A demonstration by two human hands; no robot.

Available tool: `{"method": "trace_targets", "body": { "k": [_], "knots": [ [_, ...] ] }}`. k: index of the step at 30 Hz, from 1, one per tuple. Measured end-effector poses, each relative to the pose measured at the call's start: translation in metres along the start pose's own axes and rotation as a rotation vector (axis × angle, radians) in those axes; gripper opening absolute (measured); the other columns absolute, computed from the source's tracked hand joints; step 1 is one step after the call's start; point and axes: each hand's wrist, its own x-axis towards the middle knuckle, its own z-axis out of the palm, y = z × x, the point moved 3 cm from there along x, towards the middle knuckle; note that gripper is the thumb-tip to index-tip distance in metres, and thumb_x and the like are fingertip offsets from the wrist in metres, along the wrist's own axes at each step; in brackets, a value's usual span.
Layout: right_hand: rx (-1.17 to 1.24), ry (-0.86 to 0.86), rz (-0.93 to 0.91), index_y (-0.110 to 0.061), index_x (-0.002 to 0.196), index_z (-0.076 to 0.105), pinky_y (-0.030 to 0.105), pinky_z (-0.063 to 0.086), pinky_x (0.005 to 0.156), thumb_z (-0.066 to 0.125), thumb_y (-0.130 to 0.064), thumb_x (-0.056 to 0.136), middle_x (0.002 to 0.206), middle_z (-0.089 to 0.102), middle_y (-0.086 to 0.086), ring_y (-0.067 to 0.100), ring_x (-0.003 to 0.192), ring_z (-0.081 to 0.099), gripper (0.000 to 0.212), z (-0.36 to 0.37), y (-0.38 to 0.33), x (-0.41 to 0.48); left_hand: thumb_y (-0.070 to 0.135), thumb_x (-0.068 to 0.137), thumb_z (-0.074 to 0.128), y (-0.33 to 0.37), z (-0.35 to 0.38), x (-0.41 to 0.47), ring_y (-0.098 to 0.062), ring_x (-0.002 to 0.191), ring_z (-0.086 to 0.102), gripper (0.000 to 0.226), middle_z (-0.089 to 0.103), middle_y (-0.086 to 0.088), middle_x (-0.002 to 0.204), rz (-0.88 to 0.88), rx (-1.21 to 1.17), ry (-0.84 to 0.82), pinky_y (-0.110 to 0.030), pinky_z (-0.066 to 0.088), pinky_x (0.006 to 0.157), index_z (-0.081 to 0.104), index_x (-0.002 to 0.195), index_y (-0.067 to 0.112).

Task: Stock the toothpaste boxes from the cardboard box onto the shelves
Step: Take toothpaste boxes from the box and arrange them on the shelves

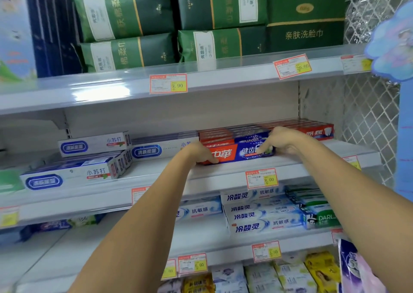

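Two bare hands grip one long red-and-blue cardboard toothpaste box on the white metal shelf: left hand curled around its left end, right hand clasping its right end.

Bright, even light; glare on the shelf edge; blurry, warped margins.

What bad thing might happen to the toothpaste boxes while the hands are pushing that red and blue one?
1. The red and blue toothpaste box sits near the shelf's front edge, held at each end by the left hand and right hand; a slip might drop it.
2. The white box stack touches its left end, so a sideways push may shove those crooked.
3. The red boxes behind could get pushed askew.
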Motion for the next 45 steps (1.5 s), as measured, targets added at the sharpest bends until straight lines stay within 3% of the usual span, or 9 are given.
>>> {"method": "trace_targets", "body": {
  "k": [3, 5, 8, 15, 20, 26, 34, 38, 45],
  "knots": [
    [0.086, -0.097, -0.039, -0.003, 0.133, 0.043, 0.044, 0.044, 0.100, 0.093, -0.029, 0.040, 0.130, 0.054, 0.012, 0.030, 0.119, 0.052, 0.109, -0.003, 0.001, -0.007, 0.031, 0.071, 0.082, -0.004, -0.009, -0.016, -0.026, 0.118, 0.053, 0.059, 0.058, -0.007, 0.126, 0.033, -0.149, -0.019, -0.042, 0.038, 0.108, 0.053, 0.119, 0.012],
    [0.164, -0.160, -0.126, -0.010, 0.133, 0.045, 0.042, 0.046, 0.101, 0.091, -0.037, 0.045, 0.130, 0.056, 0.009, 0.026, 0.116, 0.056, 0.103, -0.005, -0.005, -0.015, 0.050, 0.055, 0.086, -0.009, -0.020, -0.023, -0.022, 0.112, 0.058, 0.082, 0.063, -0.003, 0.121, 0.118, -0.237, 0.019, -0.041, 0.040, 0.106, 0.056, 0.122, 0.013],
    [0.406, -0.223, -0.229, -0.011, 0.124, 0.053, 0.032, 0.057, 0.085, 0.096, -0.044, 0.029, 0.123, 0.062, 0.010, 0.021, 0.109, 0.062, 0.109, 0.000, -0.020, -0.039, 0.045, 0.075, 0.076, -0.010, -0.038, -0.052, -0.010, 0.093, 0.065, 0.053, 0.069, 0.001, 0.105, 0.252, -0.424, 0.101, -0.022, 0.051, 0.085, 0.060, 0.114, 0.013],
    [0.643, -0.321, -0.411, -0.022, 0.106, 0.062, 0.020, 0.057, 0.055, 0.096, -0.042, 0.011, 0.098, 0.074, 0.000, 0.012, 0.083, 0.072, 0.103, 0.044, -0.042, -0.121, 0.033, 0.085, 0.067, -0.058, -0.039, -0.151, -0.019, 0.090, 0.071, 0.045, 0.069, -0.007, 0.108, 0.326, -0.724, 0.162, -0.028, 0.058, 0.078, 0.053, 0.121, 0.012],
    [0.654, -0.491, -0.430, -0.048, 0.118, 0.056, 0.023, 0.057, 0.054, 0.088, -0.015, 0.049, 0.116, 0.063, 0.004, 0.015, 0.082, 0.071, 0.083, 0.115, -0.027, -0.165, 0.038, 0.078, 0.073, -0.134, -0.028, -0.205, -0.018, 0.094, 0.069, 0.041, 0.070, -0.003, 0.105, 0.262, -0.739, 0.198, -0.031, 0.057, 0.081, 0.058, 0.112, 0.020],
    [0.587, -0.652, -0.229, -0.028, 0.113, 0.061, 0.030, 0.059, 0.060, 0.098, -0.035, 0.016, 0.114, 0.066, 0.007, 0.025, 0.091, 0.070, 0.104, 0.224, -0.011, -0.176, 0.049, 0.071, 0.071, -0.236, -0.042, -0.229, -0.011, 0.089, 0.069, 0.047, 0.073, 0.003, 0.099, 0.026, -0.638, 0.226, -0.023, 0.054, 0.077, 0.060, 0.108, 0.022],
    [0.737, -0.469, -0.091, -0.016, 0.099, 0.052, 0.025, 0.058, 0.055, 0.075, 0.008, 0.067, 0.104, 0.063, 0.010, 0.017, 0.078, 0.067, 0.046, 0.359, -0.063, -0.140, 0.032, 0.078, 0.075, -0.343, -0.107, -0.193, -0.013, 0.093, 0.064, 0.056, 0.066, 0.000, 0.110, -0.154, -0.513, 0.385, -0.022, 0.049, 0.077, 0.056, 0.125, 0.008],
    [0.740, -0.351, -0.098, -0.016, 0.107, 0.047, 0.026, 0.059, 0.059, 0.076, 0.005, 0.070, 0.103, 0.063, 0.006, 0.018, 0.084, 0.068, 0.051, 0.393, -0.077, -0.118, 0.026, 0.078, 0.077, -0.365, -0.151, -0.149, -0.019, 0.106, 0.057, 0.069, 0.056, -0.006, 0.131, -0.171, -0.267, 0.333, -0.029, 0.049, 0.085, 0.046, 0.137, 0.008],
    [0.104, -0.215, -0.336, -0.021, 0.123, 0.045, 0.020, 0.050, 0.073, 0.086, -0.015, 0.064, 0.120, 0.049, -0.003, 0.011, 0.100, 0.056, 0.072, 0.413, -0.082, -0.097, 0.020, 0.077, 0.077, -0.397, -0.173, -0.092, -0.026, 0.127, 0.046, 0.075, 0.046, -0.009, 0.143, -0.052, 0.137, 0.217, -0.032, 0.038, 0.100, 0.039, 0.141, 0.012]
  ]
}}
